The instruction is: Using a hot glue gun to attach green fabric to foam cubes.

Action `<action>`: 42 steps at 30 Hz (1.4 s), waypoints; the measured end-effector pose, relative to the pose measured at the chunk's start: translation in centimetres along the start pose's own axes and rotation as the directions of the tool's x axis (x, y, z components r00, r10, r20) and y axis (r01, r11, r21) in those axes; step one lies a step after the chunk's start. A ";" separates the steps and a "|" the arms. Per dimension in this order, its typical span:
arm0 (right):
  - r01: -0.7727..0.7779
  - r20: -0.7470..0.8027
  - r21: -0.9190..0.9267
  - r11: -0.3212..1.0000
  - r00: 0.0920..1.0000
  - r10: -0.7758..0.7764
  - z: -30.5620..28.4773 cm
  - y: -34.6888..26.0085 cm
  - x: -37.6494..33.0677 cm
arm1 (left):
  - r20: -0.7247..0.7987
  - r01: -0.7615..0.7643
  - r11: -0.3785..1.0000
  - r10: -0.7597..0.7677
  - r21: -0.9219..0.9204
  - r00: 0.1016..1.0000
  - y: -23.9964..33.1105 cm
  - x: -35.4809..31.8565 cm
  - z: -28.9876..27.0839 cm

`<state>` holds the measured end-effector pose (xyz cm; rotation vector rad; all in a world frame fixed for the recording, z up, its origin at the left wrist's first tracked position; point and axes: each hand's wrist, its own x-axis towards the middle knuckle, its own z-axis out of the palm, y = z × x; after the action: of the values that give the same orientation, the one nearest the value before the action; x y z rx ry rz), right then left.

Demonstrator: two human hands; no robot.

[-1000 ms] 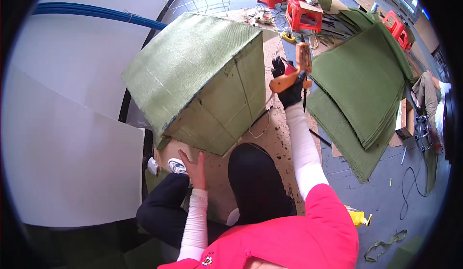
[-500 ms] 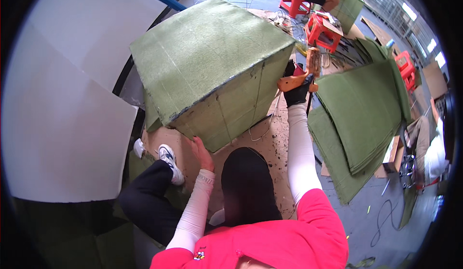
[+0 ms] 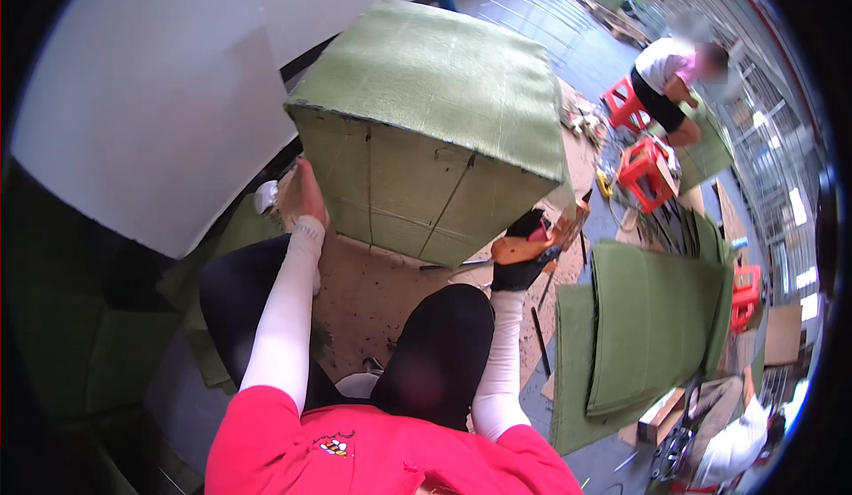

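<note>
A large green box with a woven-looking surface stands before me, dark smears along its upper front edge and dark lines down its front. At its left front side is my bare left hand, fingers extended and palm toward the side; whether it presses on the box I cannot tell. My right hand, in a black glove, is closed around an orange-brown angled tool beside the box's lower right corner. The tool's exact kind is unclear, and part of the grip is hidden.
Brown board with dark specks lies beneath the box. Green sheets are stacked at right. Red stools stand farther off, near a seated person. Another person is at lower right. A white panel leans at left.
The box now shows its front face more squarely to me. My left hand has risen from the lower front edge to the left side. My right hand still holds the tool, now nearer me.
</note>
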<state>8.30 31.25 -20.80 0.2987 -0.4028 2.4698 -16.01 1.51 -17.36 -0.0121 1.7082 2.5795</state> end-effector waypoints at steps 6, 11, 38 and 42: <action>0.095 0.196 -0.100 0.990 0.978 -0.074 -1.1 2.8 -1.9 | -0.093 -0.224 0.966 0.236 0.126 0.967 1.4 2.5 -1.9; 0.344 0.004 -0.133 0.929 0.938 -0.347 -0.3 2.1 -5.4 | 0.120 -0.679 0.547 0.729 0.490 0.674 4.1 -4.1 2.8; 0.177 -0.178 -0.111 0.978 0.965 -0.195 -8.1 -5.8 -15.6 | 0.502 -0.746 0.229 0.614 0.625 0.609 4.2 -8.1 5.6; 0.243 -0.391 -0.150 0.958 0.876 -0.283 -8.8 -6.6 -16.4 | 0.441 -0.743 0.241 0.676 0.625 0.590 6.3 -5.9 6.5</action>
<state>24.17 30.64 -32.52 -0.1964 -0.2773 2.1593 -10.25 4.78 -8.82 1.1712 3.1816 1.7629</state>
